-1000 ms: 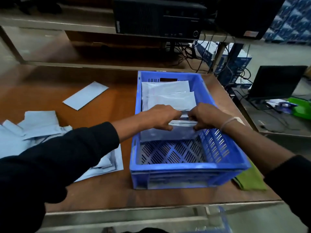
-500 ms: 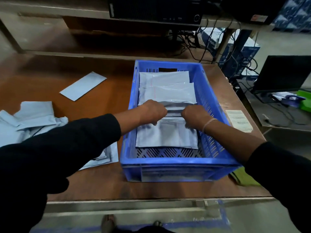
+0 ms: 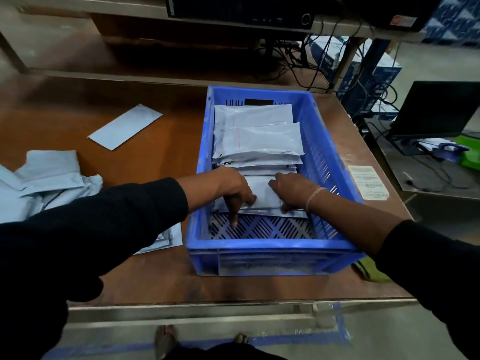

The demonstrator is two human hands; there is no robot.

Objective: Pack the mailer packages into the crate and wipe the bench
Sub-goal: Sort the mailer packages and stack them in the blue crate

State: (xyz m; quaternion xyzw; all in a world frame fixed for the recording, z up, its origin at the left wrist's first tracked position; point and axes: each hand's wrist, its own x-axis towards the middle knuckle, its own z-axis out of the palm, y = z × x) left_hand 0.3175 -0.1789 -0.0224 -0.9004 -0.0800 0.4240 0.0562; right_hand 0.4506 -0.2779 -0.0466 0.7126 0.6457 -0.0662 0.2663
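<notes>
A blue plastic crate stands on the brown bench. Several grey-white mailer packages lie overlapped inside it, from the far wall toward me. The nearest mailer lies flat on the slotted floor. My left hand holds its left near edge, with the index finger pointing down onto the crate floor. My right hand holds its right near corner, thumb at the edge. A strip of bare crate floor shows in front of the mailer.
A pile of loose mailers lies at the bench's left, and a single flat one farther back. A green cloth sticks out by the crate's right front corner. A printed label lies right of the crate. A laptop sits off-bench.
Both hands have brought the held mailer down from upright to lying flat on the crate floor and slid toward its near edge. The view has tilted downward.
</notes>
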